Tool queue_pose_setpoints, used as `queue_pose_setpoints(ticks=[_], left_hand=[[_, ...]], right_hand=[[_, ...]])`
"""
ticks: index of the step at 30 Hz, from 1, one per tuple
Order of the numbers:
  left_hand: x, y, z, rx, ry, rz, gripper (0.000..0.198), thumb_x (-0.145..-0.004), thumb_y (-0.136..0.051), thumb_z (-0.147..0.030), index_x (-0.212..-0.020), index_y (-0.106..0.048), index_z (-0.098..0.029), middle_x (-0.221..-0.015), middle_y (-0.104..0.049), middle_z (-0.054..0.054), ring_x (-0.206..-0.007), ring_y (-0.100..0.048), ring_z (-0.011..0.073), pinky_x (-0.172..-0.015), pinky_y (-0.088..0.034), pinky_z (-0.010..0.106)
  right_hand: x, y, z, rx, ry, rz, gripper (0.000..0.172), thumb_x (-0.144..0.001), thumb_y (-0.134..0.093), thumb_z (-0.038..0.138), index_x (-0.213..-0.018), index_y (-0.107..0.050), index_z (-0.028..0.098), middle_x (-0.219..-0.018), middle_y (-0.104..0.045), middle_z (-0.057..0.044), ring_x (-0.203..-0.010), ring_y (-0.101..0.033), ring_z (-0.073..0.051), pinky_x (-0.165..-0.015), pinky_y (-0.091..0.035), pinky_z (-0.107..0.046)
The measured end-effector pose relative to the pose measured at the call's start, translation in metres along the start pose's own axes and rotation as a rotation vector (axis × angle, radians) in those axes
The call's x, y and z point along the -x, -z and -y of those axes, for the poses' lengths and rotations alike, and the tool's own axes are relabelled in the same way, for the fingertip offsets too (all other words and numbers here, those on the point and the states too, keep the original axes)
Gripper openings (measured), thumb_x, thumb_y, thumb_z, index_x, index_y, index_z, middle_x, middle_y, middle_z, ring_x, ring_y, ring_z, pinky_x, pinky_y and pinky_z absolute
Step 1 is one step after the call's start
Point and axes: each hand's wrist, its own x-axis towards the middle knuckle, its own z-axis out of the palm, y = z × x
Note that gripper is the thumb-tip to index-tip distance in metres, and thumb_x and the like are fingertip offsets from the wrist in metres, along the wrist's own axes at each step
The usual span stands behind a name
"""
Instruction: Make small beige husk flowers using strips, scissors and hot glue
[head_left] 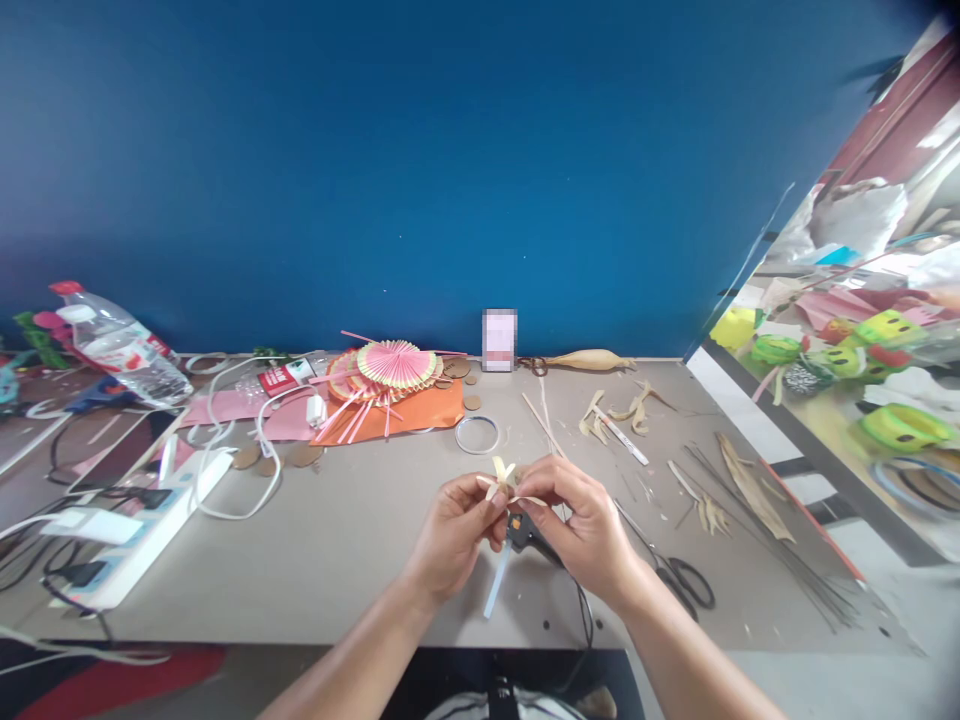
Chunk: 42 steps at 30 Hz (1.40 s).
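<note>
Just above the table's front middle, my left hand (459,525) pinches a small pale yellow flower-like piece (501,478) with several pointed strips. My right hand (574,510) meets it from the right, thumb and index finger closed on one pale strip of the same piece. Fingertips of both hands nearly touch and hide its base. Below them a black glue gun (525,532) lies on the table, with a translucent whitish stick (495,585) pointing toward the front edge.
Black scissors (686,585), a white marker (621,436), dried husks (750,490) and thin wires lie right. A tape ring (477,435) and pink paper fans (397,365) sit behind. At left are a power strip (154,530), cables and bottles (127,345).
</note>
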Motion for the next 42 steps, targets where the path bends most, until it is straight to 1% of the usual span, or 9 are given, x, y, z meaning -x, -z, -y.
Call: queue_pose_setpoints(ticks=[10,17,20,23,26,31,36,39,42], left_hand=[[-0.001,0.001,0.001,-0.034,0.005,-0.015,0.021,-0.059,-0.073,-0.030,-0.060,-0.064,-0.011,-0.049,-0.055,-0.001,-0.041,-0.044,0.0054,-0.041,-0.036,0.018],[-0.003,0.002,-0.002,0.052,0.023,-0.118,0.022,-0.050,-0.078,-0.026,-0.057,-0.062,-0.012,-0.054,-0.062,0.000,-0.038,-0.044,0.0036,-0.039,-0.033,0.017],[-0.007,0.010,0.000,0.045,-0.016,-0.149,0.020,-0.054,-0.076,-0.026,-0.058,-0.062,-0.013,-0.056,-0.063,0.001,-0.038,-0.044,0.0031,-0.042,-0.034,0.017],[-0.012,0.019,0.005,0.071,-0.052,-0.164,0.017,-0.056,-0.075,-0.024,-0.059,-0.063,-0.014,-0.059,-0.065,0.002,-0.039,-0.044,0.0029,-0.042,-0.032,0.016],[-0.016,0.023,0.009,0.099,-0.048,-0.179,0.014,-0.057,-0.075,-0.022,-0.061,-0.064,-0.014,-0.060,-0.065,0.002,-0.040,-0.044,0.0023,-0.042,-0.031,0.016],[-0.017,0.021,0.010,0.122,-0.031,-0.205,0.013,-0.057,-0.074,-0.020,-0.063,-0.065,-0.014,-0.059,-0.065,0.002,-0.042,-0.045,0.0031,-0.043,-0.031,0.016],[-0.016,0.024,0.006,0.120,-0.043,-0.236,0.012,-0.058,-0.074,-0.019,-0.063,-0.065,-0.014,-0.061,-0.065,0.002,-0.045,-0.046,0.0035,-0.044,-0.033,0.016],[-0.016,0.026,0.005,0.118,-0.034,-0.252,0.013,-0.058,-0.074,-0.019,-0.064,-0.064,-0.014,-0.061,-0.065,0.002,-0.045,-0.046,0.0038,-0.044,-0.033,0.016],[-0.016,0.025,0.005,0.099,-0.009,-0.271,0.016,-0.056,-0.074,-0.020,-0.066,-0.063,-0.013,-0.062,-0.065,0.003,-0.044,-0.045,0.0036,-0.044,-0.034,0.017]], right_hand=[[0.000,-0.001,-0.001,-0.035,0.026,-0.040,0.012,-0.079,-0.050,0.011,-0.084,-0.056,0.020,-0.077,-0.059,-0.003,-0.072,-0.058,-0.014,-0.063,-0.047,-0.026],[0.008,0.007,-0.007,0.105,-0.287,-0.017,0.012,-0.080,-0.050,0.024,-0.092,-0.050,0.021,-0.077,-0.059,-0.001,-0.059,-0.053,-0.011,-0.056,-0.044,-0.023],[0.018,0.019,-0.014,0.385,-0.457,0.113,0.012,-0.078,-0.052,0.032,-0.085,-0.050,0.022,-0.071,-0.057,0.002,-0.054,-0.051,-0.012,-0.052,-0.039,-0.024],[0.032,0.019,-0.024,0.657,-0.473,0.305,0.016,-0.073,-0.058,0.033,-0.081,-0.052,0.020,-0.078,-0.059,-0.002,-0.069,-0.055,-0.018,-0.059,-0.039,-0.027],[0.044,0.004,-0.034,0.803,-0.457,0.378,0.025,-0.069,-0.061,0.030,-0.090,-0.052,0.019,-0.087,-0.060,-0.006,-0.083,-0.055,-0.023,-0.067,-0.040,-0.030],[0.050,-0.021,-0.049,0.915,-0.479,0.418,0.023,-0.072,-0.057,0.021,-0.094,-0.052,0.015,-0.089,-0.059,-0.010,-0.084,-0.055,-0.025,-0.071,-0.041,-0.032],[0.052,-0.010,-0.055,0.798,-0.508,0.361,0.022,-0.079,-0.043,0.017,-0.100,-0.050,0.013,-0.093,-0.059,-0.012,-0.086,-0.056,-0.024,-0.075,-0.041,-0.033],[0.053,0.009,-0.053,0.522,-0.576,0.273,0.026,-0.082,-0.038,0.023,-0.105,-0.047,0.018,-0.095,-0.059,-0.009,-0.083,-0.057,-0.022,-0.071,-0.042,-0.032],[0.055,0.027,-0.046,0.211,-0.599,0.101,0.024,-0.083,-0.038,0.032,-0.102,-0.046,0.020,-0.074,-0.059,-0.002,-0.068,-0.055,-0.018,-0.062,-0.042,-0.028]])
